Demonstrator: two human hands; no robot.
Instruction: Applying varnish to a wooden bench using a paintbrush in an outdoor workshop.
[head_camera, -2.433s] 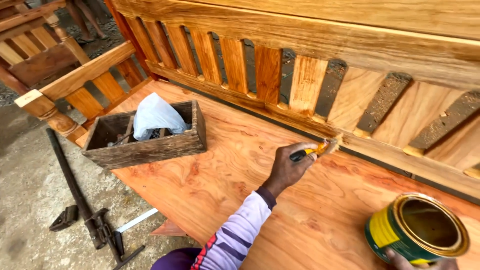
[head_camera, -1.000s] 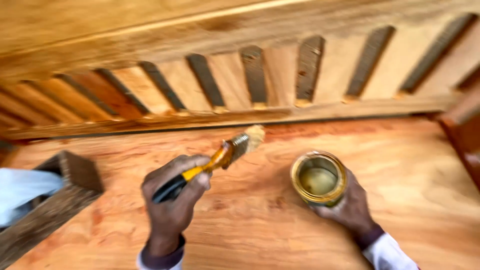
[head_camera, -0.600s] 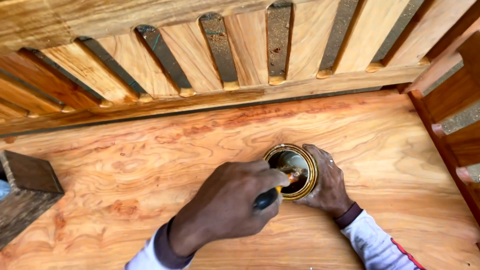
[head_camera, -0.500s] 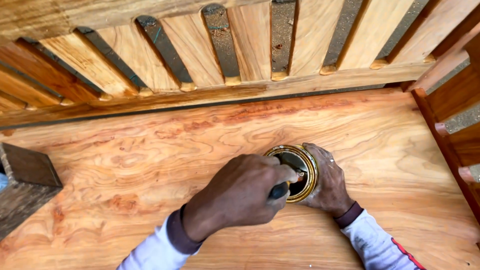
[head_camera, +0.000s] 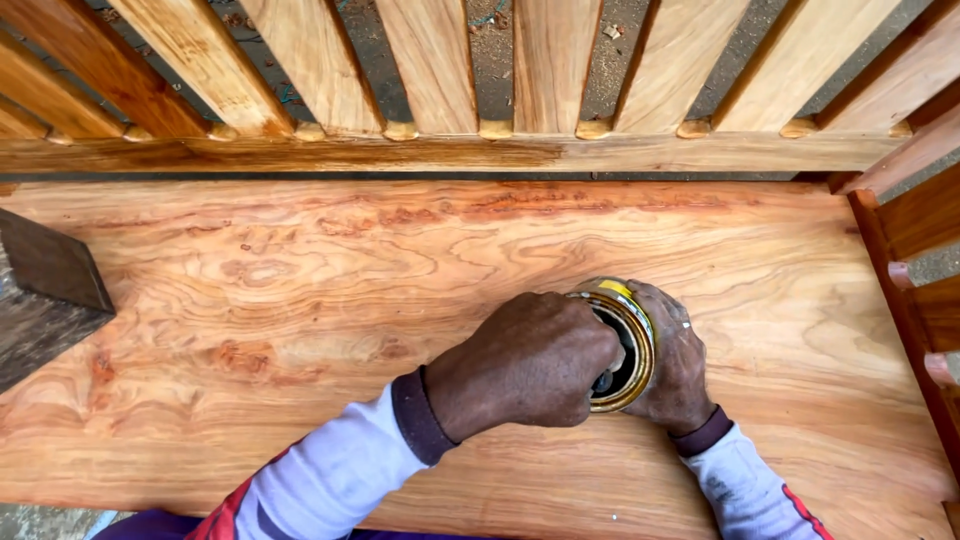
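A small round tin (head_camera: 632, 305) with a yellow label and a gold rim rests tilted on the wide wooden seat board (head_camera: 300, 270). My right hand (head_camera: 678, 368) grips the tin from its right side. My left hand (head_camera: 530, 365) is closed over the tin's mouth, holding a brush by its dark handle (head_camera: 603, 381). The brush head is down inside the tin and hidden. Both arms wear white sleeves with dark cuffs.
A slatted wooden backrest (head_camera: 440, 60) with a long lower rail (head_camera: 400, 152) runs along the far side of the board. A side frame with slats (head_camera: 925, 270) stands at the right. The corner of a dark wooden box (head_camera: 45, 290) juts in at the left edge.
My left hand carried the brush from above the board to the tin and pushed it in. The view swung right and closer, so the box slid towards the left edge.
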